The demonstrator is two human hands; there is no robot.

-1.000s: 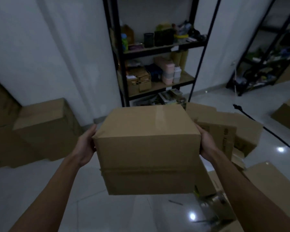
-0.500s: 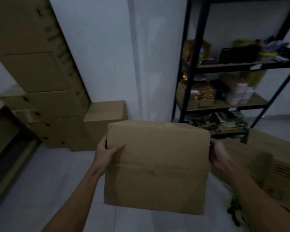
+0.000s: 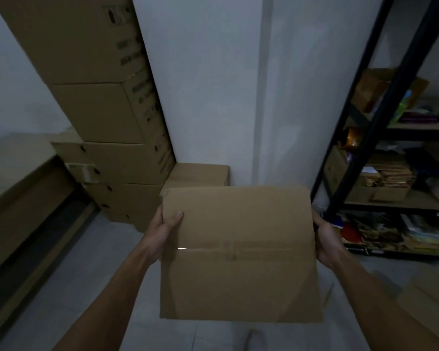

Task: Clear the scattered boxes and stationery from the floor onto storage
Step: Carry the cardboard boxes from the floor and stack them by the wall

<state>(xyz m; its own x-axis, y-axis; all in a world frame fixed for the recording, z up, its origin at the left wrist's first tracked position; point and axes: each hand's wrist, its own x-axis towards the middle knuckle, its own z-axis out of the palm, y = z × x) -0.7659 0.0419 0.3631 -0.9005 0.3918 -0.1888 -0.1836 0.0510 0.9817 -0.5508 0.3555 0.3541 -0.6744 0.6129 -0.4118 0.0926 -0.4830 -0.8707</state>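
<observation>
Nothing readable here tbh. The stacked cardboard boxes (image 3: 91,102) by the wall have dark print running down their side faces, but it's too blurry and dim to make out any words. The carried cardboard box (image 3: 238,254) shows only a tape seam, no label.

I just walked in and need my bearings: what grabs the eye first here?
A taped cardboard box fills the centre, gripped by the left hand and right hand. A tall stack of cartons rises at left; a black shelf rack stands at right.
</observation>
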